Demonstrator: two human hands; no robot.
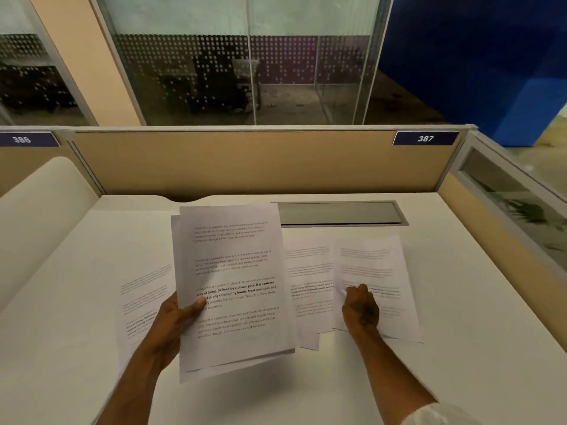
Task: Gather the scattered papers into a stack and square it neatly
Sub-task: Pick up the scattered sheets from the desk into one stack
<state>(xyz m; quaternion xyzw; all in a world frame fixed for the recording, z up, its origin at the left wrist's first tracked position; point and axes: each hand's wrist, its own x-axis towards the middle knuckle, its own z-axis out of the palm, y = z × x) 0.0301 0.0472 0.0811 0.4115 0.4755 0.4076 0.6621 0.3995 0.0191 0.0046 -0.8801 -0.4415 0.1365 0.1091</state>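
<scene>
My left hand (176, 314) holds a loose bundle of printed sheets (233, 271) lifted above the white desk, thumb on top near the left edge; the sheets are offset from each other. My right hand (360, 308) rests with curled fingers on a printed sheet (376, 265) lying flat at the right. That sheet overlaps another sheet (310, 271) to its left. One more sheet (141, 302) lies flat at the left, partly hidden by my left hand and the bundle.
The white desk (460, 348) is bounded by a tan partition (245, 161) at the back and a side panel at the right. A grey cable hatch (340, 213) sits in the desk behind the papers. A curved white surface lies at the far left.
</scene>
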